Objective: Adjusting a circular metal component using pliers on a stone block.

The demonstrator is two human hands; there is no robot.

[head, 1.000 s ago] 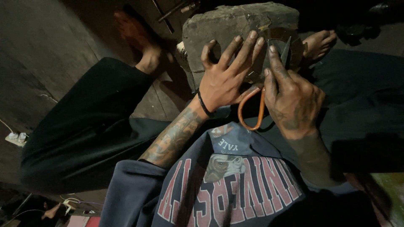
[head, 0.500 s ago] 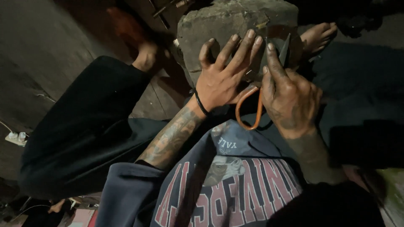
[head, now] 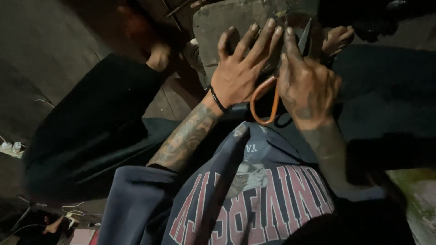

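While seated on the floor with legs spread around a stone block (head: 218, 27), viewed from above:

Far left edge: white power strip (head: 11, 149) on the floor, well apart from the work; loose white cables (head: 72, 211) lower down, near a small pale box.

Left leg: dark trousers (head: 91, 131), knee bent outward, bare left foot (head: 159, 56) just beside the block's left side, seemingly bracing it.

Stone block: grey, rough, set between both feet so as to sit close to the body and within reach of both hands.

Left hand (head: 238, 72): open, 4 fingers and thumb splayed, palm pressed flat against the block's near face, likely steadying it; black band around the wrist; tattooed forearm.

Orange loop (head: 265, 102): handle of a scissor-like tool, sitting between the 2 hands, just below the left hand's fingers, hanging toward the lap; second handle dark and barely visible beside it.

Metal blade (head: 304, 38): thin, pointing up and away, lying against the block next to the right hand's index finger.

Right hand (head: 309, 86): partly curled over the tool, index finger extended along the blade as if to guide it; full grip hidden by the hand's back, so hold on the tool cannot be told for sure.

Right foot (head: 338, 38): bare, just beside the block's right side.

Bottom: navy sweatshirt (head: 245, 195) with red-and-white lettering.
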